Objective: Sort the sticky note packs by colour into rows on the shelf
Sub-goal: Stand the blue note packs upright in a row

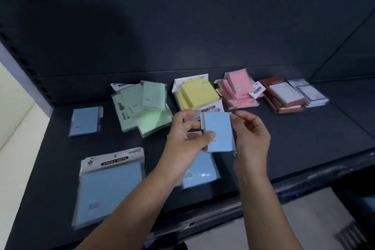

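Above the dark shelf (284, 140) I hold a small blue sticky note pack (219, 131) between both hands. My left hand (185, 138) grips its left edge, thumb on its face. My right hand (250, 138) pinches its right edge. Under my hands lies another blue pack (199, 170). A large blue pack (109, 186) lies at the front left and a small blue pack (85, 121) at the far left. Along the back sit a green pile (142, 105), a yellow pile (195, 93), a pink pile (238, 91), a brown pile (284, 97) and purple-edged packs (308, 93).
The shelf's dark back panel (182, 26) rises behind the piles. A slotted upright (24, 61) runs down the left side, with a pale wall (14, 107) beyond it. The shelf's front lip (284, 186) crosses below my forearms, and a light floor (304, 225) shows underneath.
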`<state>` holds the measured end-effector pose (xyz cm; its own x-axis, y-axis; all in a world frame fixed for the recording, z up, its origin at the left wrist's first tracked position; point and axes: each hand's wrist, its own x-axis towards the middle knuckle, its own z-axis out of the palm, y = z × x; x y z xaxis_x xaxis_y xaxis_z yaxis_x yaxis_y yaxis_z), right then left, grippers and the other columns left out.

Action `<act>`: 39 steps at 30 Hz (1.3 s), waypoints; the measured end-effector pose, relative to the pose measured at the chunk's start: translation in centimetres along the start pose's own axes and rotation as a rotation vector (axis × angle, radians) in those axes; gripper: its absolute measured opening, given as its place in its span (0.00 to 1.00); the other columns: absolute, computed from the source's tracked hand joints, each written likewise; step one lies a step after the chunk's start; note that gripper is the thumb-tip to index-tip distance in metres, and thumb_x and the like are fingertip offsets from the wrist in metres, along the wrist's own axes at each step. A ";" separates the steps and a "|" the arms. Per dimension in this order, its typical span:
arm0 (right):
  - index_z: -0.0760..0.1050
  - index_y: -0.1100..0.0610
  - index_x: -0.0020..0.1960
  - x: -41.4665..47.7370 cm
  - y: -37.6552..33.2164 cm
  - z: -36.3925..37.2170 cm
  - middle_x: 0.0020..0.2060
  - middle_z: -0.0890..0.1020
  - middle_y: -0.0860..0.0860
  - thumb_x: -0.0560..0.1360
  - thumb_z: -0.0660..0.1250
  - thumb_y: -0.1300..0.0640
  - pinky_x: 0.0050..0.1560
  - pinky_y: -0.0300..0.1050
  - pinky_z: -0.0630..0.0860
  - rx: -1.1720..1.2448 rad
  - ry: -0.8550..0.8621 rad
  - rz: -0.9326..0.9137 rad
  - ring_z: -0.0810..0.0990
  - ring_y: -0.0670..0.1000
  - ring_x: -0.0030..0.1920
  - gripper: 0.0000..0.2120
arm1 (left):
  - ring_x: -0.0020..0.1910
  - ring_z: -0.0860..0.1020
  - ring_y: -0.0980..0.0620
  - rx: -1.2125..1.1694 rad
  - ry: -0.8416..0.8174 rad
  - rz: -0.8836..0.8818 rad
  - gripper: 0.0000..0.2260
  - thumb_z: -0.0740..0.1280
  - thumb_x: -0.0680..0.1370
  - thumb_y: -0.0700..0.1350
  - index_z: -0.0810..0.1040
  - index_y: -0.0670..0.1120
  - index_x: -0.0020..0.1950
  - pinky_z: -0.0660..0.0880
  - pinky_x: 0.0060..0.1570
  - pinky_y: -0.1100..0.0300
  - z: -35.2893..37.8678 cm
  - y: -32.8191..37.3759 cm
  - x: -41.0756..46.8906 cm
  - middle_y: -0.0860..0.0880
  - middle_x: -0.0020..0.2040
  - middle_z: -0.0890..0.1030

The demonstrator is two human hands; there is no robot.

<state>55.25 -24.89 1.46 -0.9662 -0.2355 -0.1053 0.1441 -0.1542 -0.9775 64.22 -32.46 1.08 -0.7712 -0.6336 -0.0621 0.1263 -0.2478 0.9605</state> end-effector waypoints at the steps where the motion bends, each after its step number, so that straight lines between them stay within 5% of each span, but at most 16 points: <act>1: 0.76 0.57 0.42 0.6 -0.1 -1.3 0.37 0.78 0.54 0.72 0.69 0.64 0.36 0.44 0.75 -0.033 0.026 0.006 0.77 0.52 0.36 0.05 | 0.32 0.77 0.58 0.031 -0.030 -0.013 0.19 0.68 0.72 0.30 0.68 0.49 0.54 0.74 0.30 0.65 1.3 -0.6 0.1 0.48 0.45 0.79; 5: 0.73 0.57 0.36 2.9 -0.5 -5.9 0.33 0.76 0.56 0.71 0.71 0.61 0.33 0.44 0.71 -0.155 0.076 0.055 0.73 0.53 0.34 0.09 | 0.32 0.74 0.56 0.138 -0.098 -0.009 0.20 0.70 0.72 0.33 0.67 0.52 0.54 0.74 0.33 0.64 5.5 -2.6 0.6 0.49 0.50 0.78; 12: 0.80 0.57 0.44 5.3 -0.5 -8.8 0.37 0.83 0.53 0.75 0.67 0.58 0.39 0.44 0.77 -0.094 -0.029 0.133 0.81 0.50 0.37 0.04 | 0.37 0.78 0.55 0.297 -0.063 0.065 0.22 0.71 0.72 0.36 0.67 0.60 0.53 0.76 0.38 0.66 8.3 -4.8 0.9 0.58 0.53 0.76; 16: 0.76 0.56 0.52 5.8 0.0 -8.6 0.33 0.81 0.49 0.74 0.67 0.62 0.38 0.41 0.77 -0.164 -0.192 0.058 0.80 0.47 0.35 0.08 | 0.40 0.79 0.53 0.336 0.027 0.038 0.22 0.72 0.71 0.38 0.67 0.61 0.52 0.74 0.36 0.69 8.0 -5.7 1.1 0.43 0.52 0.77; 21: 0.77 0.54 0.48 6.4 1.9 -8.5 0.37 0.81 0.45 0.76 0.63 0.66 0.34 0.33 0.74 -0.418 -0.316 -0.059 0.79 0.41 0.35 0.09 | 0.44 0.78 0.58 0.490 0.028 0.036 0.19 0.70 0.72 0.35 0.70 0.53 0.55 0.74 0.41 0.72 7.3 -5.9 1.1 0.47 0.56 0.72; 26: 0.78 0.55 0.51 5.8 3.8 -8.8 0.47 0.76 0.46 0.74 0.63 0.64 0.53 0.37 0.67 -0.820 -0.295 -0.303 0.73 0.49 0.53 0.09 | 0.50 0.72 0.58 0.809 -0.135 0.008 0.16 0.68 0.74 0.37 0.73 0.43 0.62 0.70 0.56 0.67 7.5 -6.0 0.3 0.54 0.65 0.65; 34: 0.76 0.58 0.57 6.0 2.5 -7.7 0.58 0.71 0.52 0.73 0.66 0.65 0.59 0.42 0.67 -0.951 -0.277 -0.400 0.70 0.52 0.58 0.13 | 0.68 0.63 0.58 0.900 -0.161 0.041 0.21 0.69 0.75 0.45 0.70 0.47 0.67 0.60 0.62 0.70 6.7 -4.5 -0.1 0.55 0.72 0.59; 39: 0.77 0.56 0.51 3.5 1.3 -2.7 0.47 0.76 0.46 0.73 0.64 0.66 0.49 0.43 0.73 -0.786 -0.396 -0.526 0.77 0.51 0.49 0.10 | 0.72 0.57 0.56 1.016 0.037 0.242 0.19 0.69 0.74 0.43 0.72 0.46 0.65 0.49 0.64 0.74 1.5 -1.3 0.0 0.52 0.72 0.61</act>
<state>51.42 -23.30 -0.68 -0.7062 -0.6413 0.3002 -0.5959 0.3094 -0.7410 63.16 -31.05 0.27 -0.7737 -0.6103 0.1702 -0.3224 0.6105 0.7234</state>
